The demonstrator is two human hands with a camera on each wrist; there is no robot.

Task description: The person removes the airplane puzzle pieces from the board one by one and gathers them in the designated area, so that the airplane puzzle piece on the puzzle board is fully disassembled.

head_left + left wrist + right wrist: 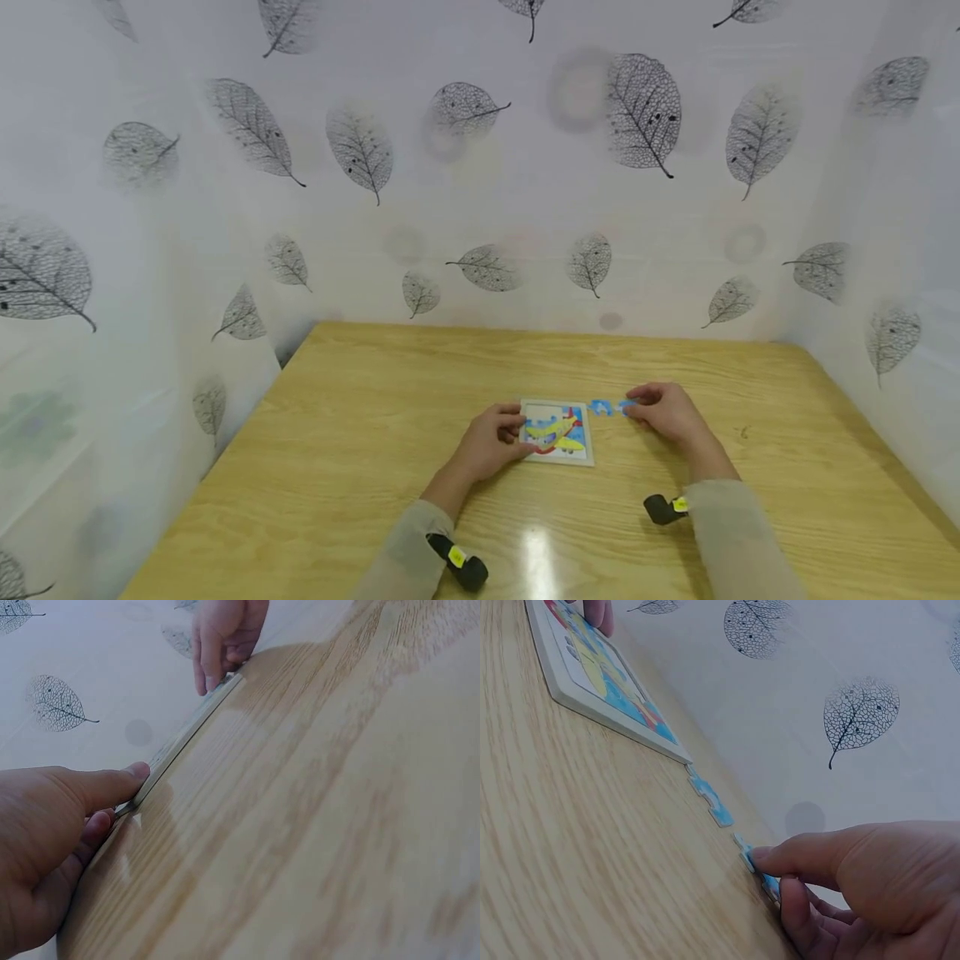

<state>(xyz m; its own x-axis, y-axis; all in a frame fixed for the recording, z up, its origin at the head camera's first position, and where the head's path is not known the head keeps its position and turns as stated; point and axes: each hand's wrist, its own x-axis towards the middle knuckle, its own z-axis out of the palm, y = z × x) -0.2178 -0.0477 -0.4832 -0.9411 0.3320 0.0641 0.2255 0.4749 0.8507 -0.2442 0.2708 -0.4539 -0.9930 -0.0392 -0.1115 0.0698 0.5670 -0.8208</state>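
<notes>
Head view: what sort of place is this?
Likely a makeshift recording booth: leaf-print sheeting stands behind and beside a wooden table, and the person has wrist cameras on.

The right hand (877, 889) holds a blue puzzle piece (747, 856) low at the tabletop (615, 840), thumb on its face and the other fingers (798, 907) bent close beside it. Just beyond those fingers lies a second blue piece (711, 801), and farther from them sits a pale-framed puzzle (619, 723) in yellow, blue and red, the left hand (598, 615) partly visible at its far side. Behind the right fingers rises a whitish backdrop (780, 712) printed with dark, veined leaves (862, 712).
</notes>
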